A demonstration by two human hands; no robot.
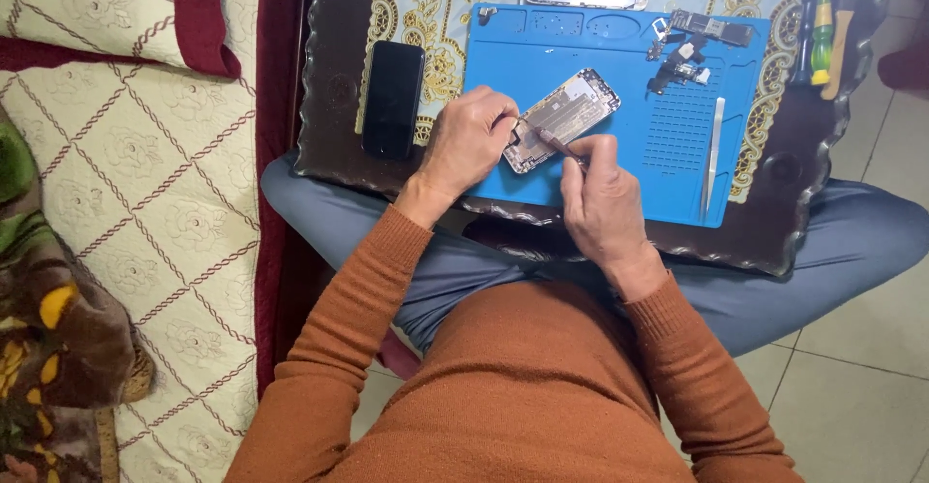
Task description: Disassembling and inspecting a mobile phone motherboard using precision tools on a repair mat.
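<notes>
Our left hand (pixel 471 139) steadies the opened silver phone housing (pixel 564 116) on the blue silicone mat (pixel 619 168), fingers pressed against its edge. Our right hand (pixel 602 197) has its fingers pinching a thin dark-tipped tool (pixel 555 141) over the housing.

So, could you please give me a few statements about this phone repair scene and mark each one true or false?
1. The opened silver phone body lies on the blue rubber work mat. True.
2. The right hand holds nothing. False: it holds a thin tool over the phone.
3. The left hand rests on the phone's lower end. True.
4. The black phone with a dark screen lies on the mat. False: it lies left of it, on the dark tray.
5. The metal tweezers lie untouched on the mat. True.
</notes>
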